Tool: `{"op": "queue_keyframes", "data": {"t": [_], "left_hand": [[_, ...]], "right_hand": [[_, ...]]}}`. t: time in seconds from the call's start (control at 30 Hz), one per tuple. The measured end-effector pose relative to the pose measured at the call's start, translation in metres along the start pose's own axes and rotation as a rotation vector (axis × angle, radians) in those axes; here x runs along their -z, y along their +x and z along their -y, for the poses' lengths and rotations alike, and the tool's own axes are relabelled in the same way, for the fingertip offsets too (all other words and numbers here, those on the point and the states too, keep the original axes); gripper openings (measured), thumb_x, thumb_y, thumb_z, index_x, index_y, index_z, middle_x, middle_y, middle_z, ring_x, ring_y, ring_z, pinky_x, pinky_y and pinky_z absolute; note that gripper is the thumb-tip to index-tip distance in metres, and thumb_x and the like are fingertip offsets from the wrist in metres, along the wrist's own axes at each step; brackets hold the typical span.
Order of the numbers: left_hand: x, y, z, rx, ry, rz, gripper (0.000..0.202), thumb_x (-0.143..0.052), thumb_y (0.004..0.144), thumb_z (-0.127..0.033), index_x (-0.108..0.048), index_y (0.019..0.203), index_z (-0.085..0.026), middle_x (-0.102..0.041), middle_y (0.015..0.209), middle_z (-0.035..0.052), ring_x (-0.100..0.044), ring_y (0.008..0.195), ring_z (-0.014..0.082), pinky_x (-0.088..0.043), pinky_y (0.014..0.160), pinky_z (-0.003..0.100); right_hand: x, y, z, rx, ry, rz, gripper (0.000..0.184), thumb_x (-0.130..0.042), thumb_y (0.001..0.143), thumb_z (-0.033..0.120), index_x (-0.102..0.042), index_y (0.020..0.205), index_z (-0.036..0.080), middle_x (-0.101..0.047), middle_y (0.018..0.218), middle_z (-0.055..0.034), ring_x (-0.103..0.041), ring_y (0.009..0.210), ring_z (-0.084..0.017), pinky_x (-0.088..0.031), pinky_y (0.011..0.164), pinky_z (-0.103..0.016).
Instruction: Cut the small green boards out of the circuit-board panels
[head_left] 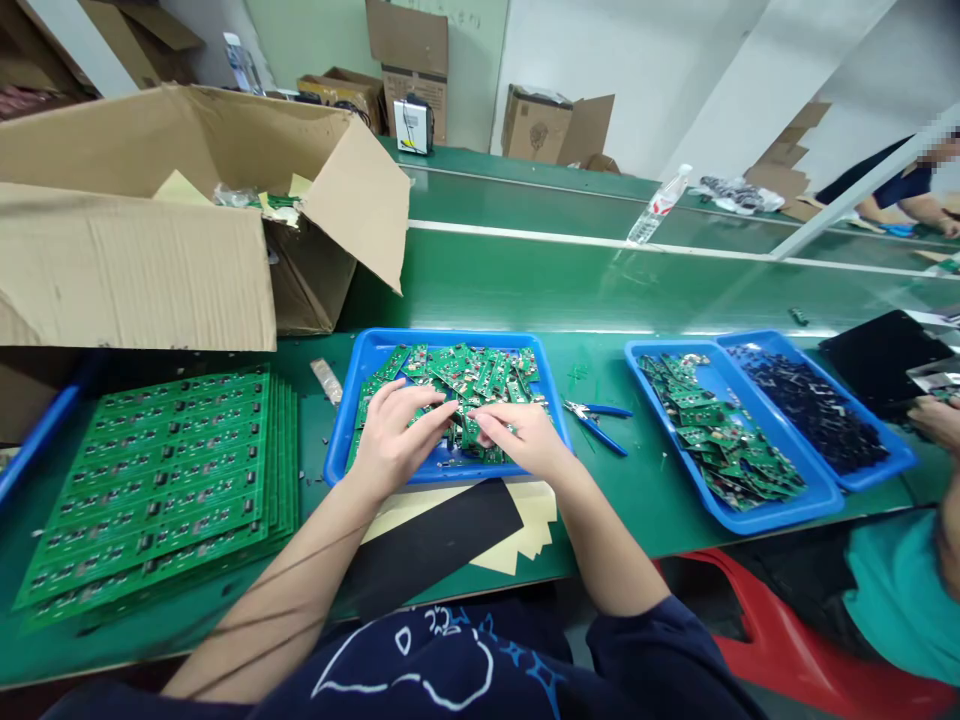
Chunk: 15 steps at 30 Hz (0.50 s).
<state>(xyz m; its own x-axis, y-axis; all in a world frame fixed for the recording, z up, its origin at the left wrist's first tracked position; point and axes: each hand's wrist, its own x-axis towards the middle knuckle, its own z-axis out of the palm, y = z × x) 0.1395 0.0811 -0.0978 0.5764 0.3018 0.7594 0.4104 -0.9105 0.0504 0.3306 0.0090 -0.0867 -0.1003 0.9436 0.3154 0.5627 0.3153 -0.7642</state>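
Observation:
A blue tray [558, 425] in front of me is heaped with small green circuit boards [495, 370]. Over its near half, my left hand [396, 432] has curved fingers that meet a small board close to my right hand; its thumb is mostly hidden. My right hand [525, 432] pinches that small circuit board [470, 432] between thumb and fingers, just above the heap. Under the tray's near edge lie yellow paper sheets [517, 540] and a black strip [442, 540]. Blue-handled cutters [600, 418] rest open right of the tray.
Stacked large circuit panels [165, 470] lie to the left, below an open cardboard box [135, 260]. Rightward stand a second blue tray [709, 490] of boards and one of black parts [814, 405]. A co-worker's hand [937, 420] is at far right. A bottle [660, 205] stands behind.

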Motion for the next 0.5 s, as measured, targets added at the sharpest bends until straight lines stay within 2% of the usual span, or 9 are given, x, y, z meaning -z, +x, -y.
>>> {"op": "queue_keyframes", "data": {"t": [0.1,0.3,0.4,0.5], "left_hand": [[0.0,0.0,-0.002,-0.033,-0.008,-0.043,0.026,-0.061,0.076,-0.014,-0.06,0.1,-0.025,-0.068,0.091,0.0047,-0.063,0.088,0.0169,-0.043,0.089,0.039],[-0.003,-0.002,-0.004,-0.007,-0.005,-0.051,0.025,-0.06,0.076,-0.015,-0.061,0.098,-0.026,-0.068,0.092,0.004,-0.063,0.087,0.0166,-0.043,0.089,0.037],[-0.003,-0.002,-0.003,0.017,0.02,-0.095,0.024,-0.063,0.074,-0.016,-0.061,0.097,-0.025,-0.069,0.089,0.004,-0.064,0.083,0.0164,-0.043,0.086,0.037],[-0.003,0.0,-0.002,0.025,0.034,-0.139,0.026,-0.066,0.072,-0.017,-0.061,0.096,-0.024,-0.069,0.085,0.0039,-0.064,0.077,0.0163,-0.045,0.081,0.035]], "right_hand": [[0.0,0.001,0.003,-0.082,0.16,0.002,0.024,-0.048,0.085,0.032,-0.067,0.077,0.02,-0.071,0.076,-0.0022,-0.065,0.073,-0.016,-0.05,0.08,-0.035],[-0.007,0.003,0.004,-0.348,0.613,0.111,0.02,-0.058,0.077,0.035,-0.063,0.081,0.016,-0.069,0.064,-0.0011,-0.066,0.064,-0.015,-0.052,0.068,-0.031],[-0.01,0.004,0.003,-0.397,0.7,0.11,0.02,-0.064,0.072,0.032,-0.062,0.083,0.016,-0.064,0.054,0.0031,-0.062,0.053,-0.012,-0.051,0.063,-0.027],[-0.01,0.005,0.002,-0.422,0.7,0.116,0.019,-0.064,0.072,0.033,-0.061,0.072,0.015,-0.06,0.049,0.0044,-0.058,0.046,-0.01,-0.048,0.054,-0.023]]}}
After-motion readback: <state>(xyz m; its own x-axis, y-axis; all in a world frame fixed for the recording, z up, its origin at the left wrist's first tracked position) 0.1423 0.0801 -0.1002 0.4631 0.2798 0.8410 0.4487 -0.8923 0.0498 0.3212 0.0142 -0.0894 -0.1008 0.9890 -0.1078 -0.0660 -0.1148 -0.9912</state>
